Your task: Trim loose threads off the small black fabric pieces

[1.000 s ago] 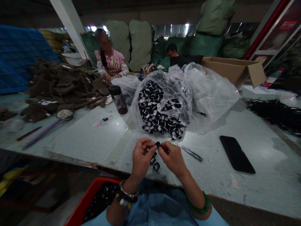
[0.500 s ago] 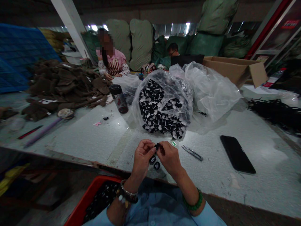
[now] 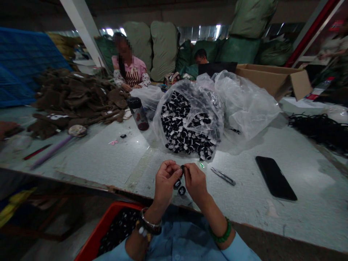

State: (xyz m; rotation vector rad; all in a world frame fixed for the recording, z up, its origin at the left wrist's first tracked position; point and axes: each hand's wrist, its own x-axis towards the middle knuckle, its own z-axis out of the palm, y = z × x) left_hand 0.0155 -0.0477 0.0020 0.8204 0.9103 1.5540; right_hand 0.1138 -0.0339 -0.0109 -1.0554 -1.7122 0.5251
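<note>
Over the table's front edge, my left hand [image 3: 166, 181] and my right hand [image 3: 196, 180] meet, fingertips pinched on a small black piece [image 3: 182, 169]. Fingers partly cover this piece. Just below it, two small black pieces with white centres lie on the table, one [image 3: 177, 184] near my left thumb, the other [image 3: 182, 190] between my wrists. Beyond my hands, a clear plastic bag [image 3: 190, 123] lies open towards me, full of black and white pieces. To the right of my right hand are metal thread snips [image 3: 223, 176].
A black phone [image 3: 276, 177] lies right; black cords [image 3: 320, 127] are behind it. A dark-lidded jar [image 3: 138, 114] stands left of the bag. Brown fabric pieces [image 3: 78, 96] are piled left. A red bin [image 3: 94, 232] sits below the edge. Two people sit across the table.
My hands stay nearly in place, with the black piece turned slightly between the fingertips. At the far right edge, a blurred figure has come into view. The view has shifted slightly.
</note>
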